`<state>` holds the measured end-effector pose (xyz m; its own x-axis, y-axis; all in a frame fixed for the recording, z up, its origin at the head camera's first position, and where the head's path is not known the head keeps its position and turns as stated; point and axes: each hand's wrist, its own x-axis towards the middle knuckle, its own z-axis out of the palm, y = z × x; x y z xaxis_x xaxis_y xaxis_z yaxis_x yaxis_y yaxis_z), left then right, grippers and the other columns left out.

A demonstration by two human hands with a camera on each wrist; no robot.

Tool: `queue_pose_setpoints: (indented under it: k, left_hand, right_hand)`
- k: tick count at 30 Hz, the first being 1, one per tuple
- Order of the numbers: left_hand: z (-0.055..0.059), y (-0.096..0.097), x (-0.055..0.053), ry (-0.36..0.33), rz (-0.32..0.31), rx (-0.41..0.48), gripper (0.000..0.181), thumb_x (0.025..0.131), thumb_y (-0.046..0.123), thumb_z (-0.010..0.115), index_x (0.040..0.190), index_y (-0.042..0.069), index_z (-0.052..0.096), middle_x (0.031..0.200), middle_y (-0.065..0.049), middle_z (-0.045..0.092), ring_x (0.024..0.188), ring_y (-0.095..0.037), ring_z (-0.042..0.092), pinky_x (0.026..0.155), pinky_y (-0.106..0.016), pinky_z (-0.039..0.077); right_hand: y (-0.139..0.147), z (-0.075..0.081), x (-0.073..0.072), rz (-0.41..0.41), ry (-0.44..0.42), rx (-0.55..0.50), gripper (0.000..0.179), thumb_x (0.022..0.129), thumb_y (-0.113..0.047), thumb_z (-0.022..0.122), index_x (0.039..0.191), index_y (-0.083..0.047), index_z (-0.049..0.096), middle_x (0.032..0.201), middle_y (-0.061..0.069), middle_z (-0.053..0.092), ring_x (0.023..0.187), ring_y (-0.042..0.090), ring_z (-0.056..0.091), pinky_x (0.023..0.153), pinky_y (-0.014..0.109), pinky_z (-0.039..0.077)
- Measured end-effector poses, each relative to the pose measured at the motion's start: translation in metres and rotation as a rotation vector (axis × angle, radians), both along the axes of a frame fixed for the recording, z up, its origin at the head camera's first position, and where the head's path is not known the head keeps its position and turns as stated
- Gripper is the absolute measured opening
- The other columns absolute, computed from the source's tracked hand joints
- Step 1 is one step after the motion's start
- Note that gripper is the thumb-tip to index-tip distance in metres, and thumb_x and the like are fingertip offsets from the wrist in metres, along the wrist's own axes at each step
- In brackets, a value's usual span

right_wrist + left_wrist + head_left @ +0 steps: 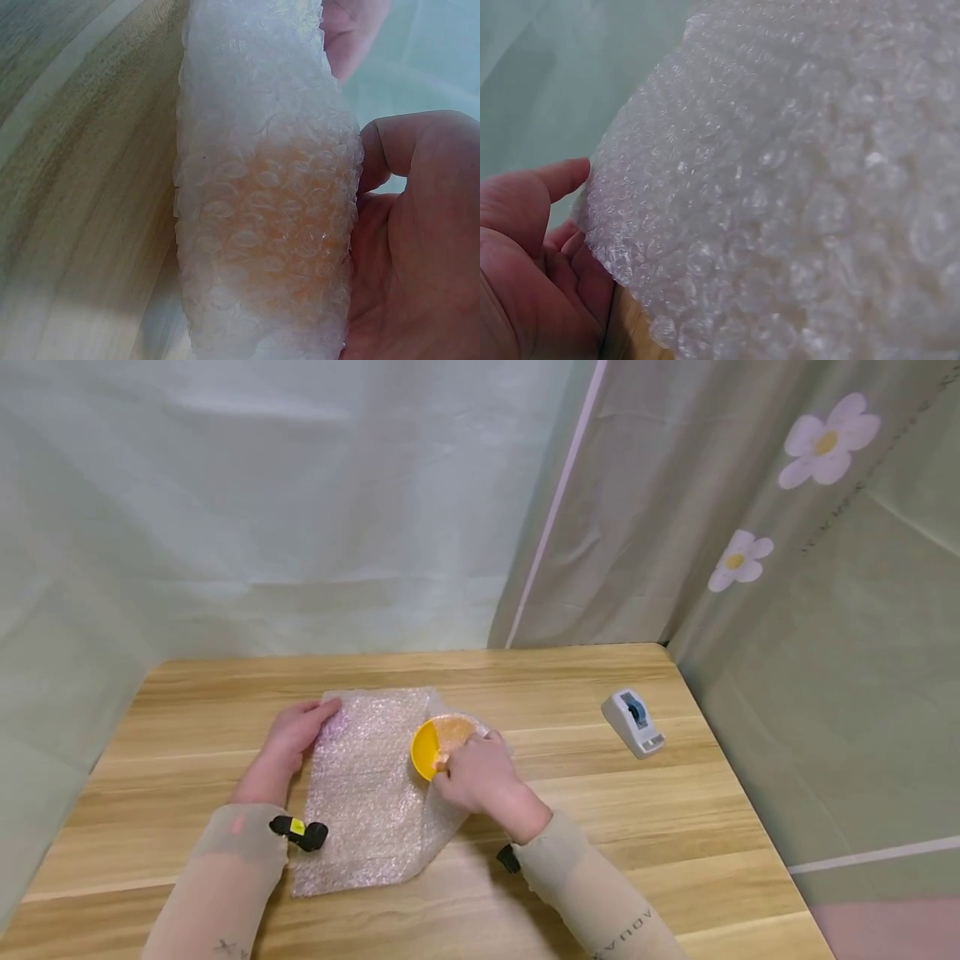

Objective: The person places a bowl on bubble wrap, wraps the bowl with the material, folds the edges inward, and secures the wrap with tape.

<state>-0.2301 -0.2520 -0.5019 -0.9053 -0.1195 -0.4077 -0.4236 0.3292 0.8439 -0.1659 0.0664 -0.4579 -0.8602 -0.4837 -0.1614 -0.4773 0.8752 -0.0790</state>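
A sheet of bubble wrap [363,785] lies on the wooden table in front of me. On its right part is a round yellow bowl [423,750], partly covered by a flap of the wrap. My left hand [295,729] pinches the sheet's far left edge; in the left wrist view its thumb [568,177] is at the border with the fingers curled behind. My right hand [480,771] grips the flap at the bowl's right side. From the right wrist, the folded wrap [262,187] shows an orange-yellow tint through its bubbles, and most of the bowl is hidden.
A white tape dispenser [632,723] with a blue roll stands on the right part of the wooden table [600,827]. Pale green curtains [337,527] hang behind the table and on both sides.
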Motion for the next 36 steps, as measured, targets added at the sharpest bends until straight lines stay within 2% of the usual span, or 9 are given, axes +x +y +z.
queue_pose_setpoints:
  k: [5,8,14,17,20,24,29,33,36]
  left_hand:
    - [0.003,0.003,-0.004,-0.015,-0.008,0.066,0.096,0.105,0.06,0.058,0.168,-0.003,0.021,0.173,-0.028,0.021,0.159,-0.043,0.023,0.128,-0.053,0.025]
    - [0.004,0.002,-0.006,-0.024,-0.036,0.093,0.095,0.105,0.06,0.057,0.167,-0.004,0.023,0.171,-0.027,0.028,0.15,-0.037,0.038,0.121,-0.045,0.039]
    - [0.011,0.001,-0.005,-0.05,-0.041,0.21,0.077,0.108,0.049,0.058,0.159,-0.006,0.04,0.12,-0.001,0.066,0.095,-0.008,0.063,0.08,-0.025,0.057]
    - [0.022,0.007,-0.001,-0.06,-0.026,0.264,0.07,0.109,0.043,0.06,0.154,-0.008,0.045,0.1,0.009,0.067,0.085,-0.006,0.065,0.076,-0.025,0.058]
    - [0.032,0.015,0.001,-0.063,-0.025,0.308,0.062,0.109,0.039,0.06,0.145,-0.009,0.049,0.094,0.006,0.068,0.082,-0.009,0.067,0.076,-0.029,0.06]
    - [0.031,0.021,0.0,-0.068,-0.033,0.342,0.056,0.11,0.038,0.059,0.139,-0.009,0.048,0.09,0.001,0.068,0.077,-0.013,0.069,0.073,-0.033,0.063]
    - [0.017,0.019,-0.005,-0.055,-0.06,0.256,0.077,0.111,0.047,0.053,0.154,-0.014,0.035,0.11,-0.009,0.066,0.084,-0.015,0.068,0.077,-0.035,0.063]
    - [0.014,0.018,-0.003,-0.026,-0.096,0.146,0.094,0.11,0.058,0.046,0.162,-0.015,0.019,0.151,-0.032,0.046,0.116,-0.03,0.062,0.098,-0.044,0.058]
    - [0.016,0.02,0.0,0.005,-0.109,0.105,0.097,0.11,0.061,0.043,0.163,-0.015,0.016,0.164,-0.036,0.031,0.135,-0.043,0.049,0.112,-0.053,0.048]
  right_hand:
    - [0.003,0.001,-0.001,-0.001,0.003,-0.009,0.046,0.104,-0.044,0.049,0.064,-0.024,0.061,0.07,-0.007,0.059,0.086,0.019,0.06,0.09,0.043,0.042]
    - [0.004,0.002,-0.001,0.004,0.004,-0.006,0.048,0.104,-0.044,0.048,0.063,-0.024,0.059,0.069,-0.007,0.058,0.087,0.02,0.061,0.091,0.043,0.042]
    - [0.004,0.004,-0.002,0.011,0.007,0.004,0.047,0.104,-0.044,0.048,0.064,-0.023,0.059,0.069,-0.006,0.059,0.089,0.021,0.063,0.092,0.043,0.043]
    - [0.004,0.004,-0.002,0.017,0.01,0.011,0.047,0.104,-0.044,0.048,0.063,-0.022,0.058,0.069,-0.006,0.057,0.088,0.021,0.063,0.09,0.043,0.043]
    - [0.004,0.004,-0.002,0.022,0.009,0.013,0.049,0.104,-0.043,0.048,0.061,-0.022,0.057,0.066,-0.006,0.056,0.085,0.02,0.061,0.089,0.043,0.043]
    - [0.002,0.004,-0.002,0.023,0.002,0.005,0.05,0.104,-0.043,0.048,0.061,-0.021,0.056,0.063,-0.005,0.055,0.08,0.019,0.059,0.089,0.042,0.042]
    - [0.001,0.002,0.0,0.021,0.007,0.007,0.049,0.104,-0.043,0.048,0.061,-0.021,0.056,0.064,-0.005,0.055,0.082,0.019,0.06,0.088,0.043,0.042]
    - [0.001,0.0,0.0,0.02,0.011,-0.001,0.048,0.104,-0.043,0.048,0.061,-0.021,0.057,0.064,-0.005,0.055,0.084,0.02,0.061,0.089,0.043,0.042]
    - [0.001,0.0,0.001,0.014,0.012,-0.007,0.048,0.103,-0.042,0.048,0.061,-0.021,0.057,0.064,-0.005,0.056,0.085,0.021,0.061,0.09,0.043,0.042]
